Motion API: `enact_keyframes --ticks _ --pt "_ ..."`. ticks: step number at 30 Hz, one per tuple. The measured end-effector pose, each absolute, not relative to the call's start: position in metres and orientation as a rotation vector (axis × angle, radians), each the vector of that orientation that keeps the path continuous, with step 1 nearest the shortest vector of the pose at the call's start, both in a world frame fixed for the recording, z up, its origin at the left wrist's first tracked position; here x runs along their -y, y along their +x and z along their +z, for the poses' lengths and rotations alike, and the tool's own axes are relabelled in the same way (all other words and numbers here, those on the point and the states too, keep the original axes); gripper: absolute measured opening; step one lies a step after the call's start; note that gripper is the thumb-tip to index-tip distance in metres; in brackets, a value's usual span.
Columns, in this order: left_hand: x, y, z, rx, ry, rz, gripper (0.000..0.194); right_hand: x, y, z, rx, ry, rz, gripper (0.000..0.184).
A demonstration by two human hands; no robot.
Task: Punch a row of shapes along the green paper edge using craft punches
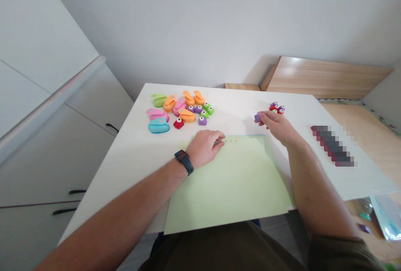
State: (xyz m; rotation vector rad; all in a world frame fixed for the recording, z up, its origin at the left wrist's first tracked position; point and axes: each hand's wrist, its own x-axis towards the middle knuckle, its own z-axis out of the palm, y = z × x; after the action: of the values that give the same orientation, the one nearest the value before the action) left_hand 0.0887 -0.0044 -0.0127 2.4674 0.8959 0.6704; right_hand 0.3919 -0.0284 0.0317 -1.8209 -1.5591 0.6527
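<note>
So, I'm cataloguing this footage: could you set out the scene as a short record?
Left-hand grip: rests on pale green sheet, beside small marks
Right-hand grip: holds purple punch over white table
Left group: larger punches in orange, pink, green, blue; smaller punches in purple, green, red
Behind right hand: small punch cluster
Left wrist: dark watch
Table's right side: pixelated item, unidentifiable

No text, label, brand or number can be read. At seven o'clock, the screen of a dark wristwatch [181,155] is too small to make out; at three o'clock, a dark-and-red item [333,146] is pixelated, hiding any lettering.
</note>
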Motion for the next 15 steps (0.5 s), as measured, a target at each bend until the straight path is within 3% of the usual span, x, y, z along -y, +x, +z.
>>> enact_keyframes --ticks 7,15 --pt "0.004 0.089 -0.013 -0.9 2.454 0.68 0.015 0.027 0.396 0.03 1.52 -1.853 0.646 0.042" --pt "0.004 0.089 -0.012 -0.894 2.451 0.677 0.015 0.025 0.403 0.03 1.789 -1.851 0.311 0.028"
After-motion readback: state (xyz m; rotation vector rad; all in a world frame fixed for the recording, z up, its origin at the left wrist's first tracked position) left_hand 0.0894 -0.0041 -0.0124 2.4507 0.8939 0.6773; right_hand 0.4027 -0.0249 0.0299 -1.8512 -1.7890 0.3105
